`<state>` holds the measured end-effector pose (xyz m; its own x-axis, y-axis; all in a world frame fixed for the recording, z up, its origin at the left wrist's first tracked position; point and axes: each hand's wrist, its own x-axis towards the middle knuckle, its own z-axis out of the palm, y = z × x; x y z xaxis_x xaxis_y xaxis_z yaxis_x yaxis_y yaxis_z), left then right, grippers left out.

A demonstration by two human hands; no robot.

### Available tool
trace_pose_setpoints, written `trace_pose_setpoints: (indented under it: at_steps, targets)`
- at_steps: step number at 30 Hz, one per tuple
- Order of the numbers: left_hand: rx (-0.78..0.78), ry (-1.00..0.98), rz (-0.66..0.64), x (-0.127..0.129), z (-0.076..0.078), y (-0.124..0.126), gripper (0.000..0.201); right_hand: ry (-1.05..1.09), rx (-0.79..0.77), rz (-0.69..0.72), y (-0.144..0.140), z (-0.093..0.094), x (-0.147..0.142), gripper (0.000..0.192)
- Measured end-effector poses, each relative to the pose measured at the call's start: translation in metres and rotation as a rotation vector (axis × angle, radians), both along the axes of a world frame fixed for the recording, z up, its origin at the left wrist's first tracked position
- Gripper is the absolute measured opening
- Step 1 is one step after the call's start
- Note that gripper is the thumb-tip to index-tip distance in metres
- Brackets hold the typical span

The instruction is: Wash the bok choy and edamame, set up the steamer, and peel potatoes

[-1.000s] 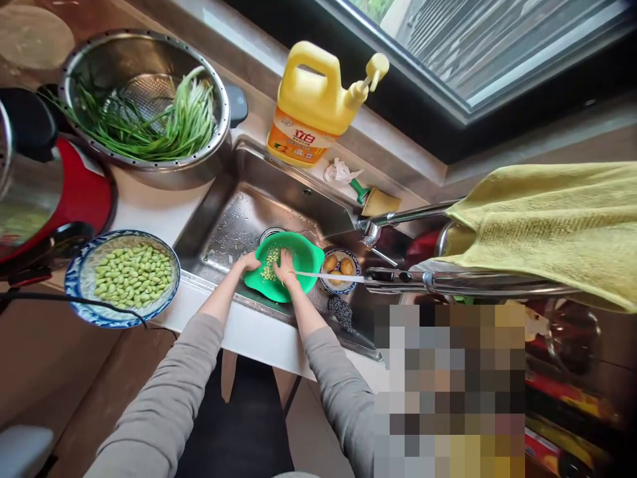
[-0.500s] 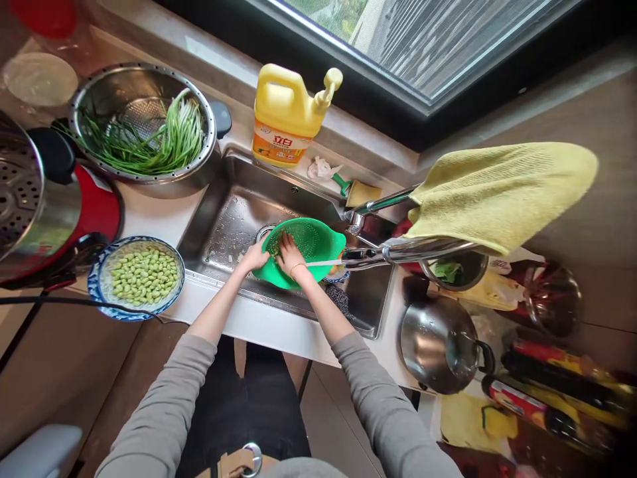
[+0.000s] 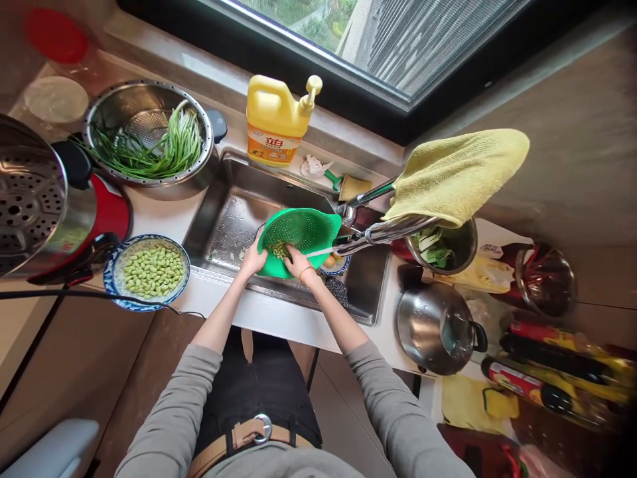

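Your left hand (image 3: 255, 257) grips the left rim of the green colander (image 3: 318, 228), which sits tilted inside the sink (image 3: 229, 216). Your right hand (image 3: 297, 262) reaches inside it, fingers at the green beans (image 3: 279, 249); you cannot tell whether they close on any. Water from the faucet (image 3: 385, 232) streams down beside your right hand.

Your widest room is leftward, where the wet sink floor stretches from the colander to the left wall. On the right it is tight: a bowl (image 3: 340, 268) sits partly under the colander's edge, with a dark scouring pad (image 3: 338, 292) nearby. The sink's front edge runs beneath your forearms.

Along the white counter (image 3: 271, 326), a patterned plate (image 3: 110, 269) of beans stands left of the sink, and a steel pot (image 3: 430, 332) stands right. A yellow jug (image 3: 276, 116) stands behind the sink, below the window (image 3: 368, 40).
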<state>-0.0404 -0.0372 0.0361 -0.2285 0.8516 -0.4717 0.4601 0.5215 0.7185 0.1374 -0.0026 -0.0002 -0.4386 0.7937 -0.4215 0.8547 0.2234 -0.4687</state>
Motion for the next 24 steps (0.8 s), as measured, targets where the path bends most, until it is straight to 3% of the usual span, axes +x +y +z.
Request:
trace_pose_setpoints:
  at_steps: [2, 5, 7, 10, 12, 17, 24]
  targets:
    - [0.009, -0.006, 0.029, 0.002, -0.002, -0.004, 0.053, 0.042, 0.031, -0.041, -0.002, 0.001, -0.003, 0.059]
    - [0.052, -0.033, 0.062, 0.007, -0.006, -0.008, 0.052, 0.135, -0.018, 0.048, -0.004, 0.001, -0.004, 0.056]
    - [0.061, -0.056, 0.086, 0.01, -0.009, -0.009, 0.051, 0.166, -0.028, 0.033, -0.002, 0.001, -0.001, 0.052]
    - [0.047, -0.097, 0.135, 0.016, -0.012, -0.012, 0.05, 0.112, 0.028, -0.126, 0.003, 0.004, 0.005, 0.045]
    - [0.023, -0.123, 0.163, 0.019, -0.012, -0.013, 0.048, 0.071, 0.036, -0.158, 0.007, 0.007, 0.007, 0.036]
    - [0.036, -0.16, 0.169, 0.024, -0.008, -0.018, 0.049, -0.054, 0.046, -0.115, 0.011, 0.013, 0.004, 0.022]
    - [0.014, -0.122, 0.16, 0.018, -0.004, -0.026, 0.046, -0.157, 0.058, -0.046, 0.003, 0.014, 0.002, 0.023]
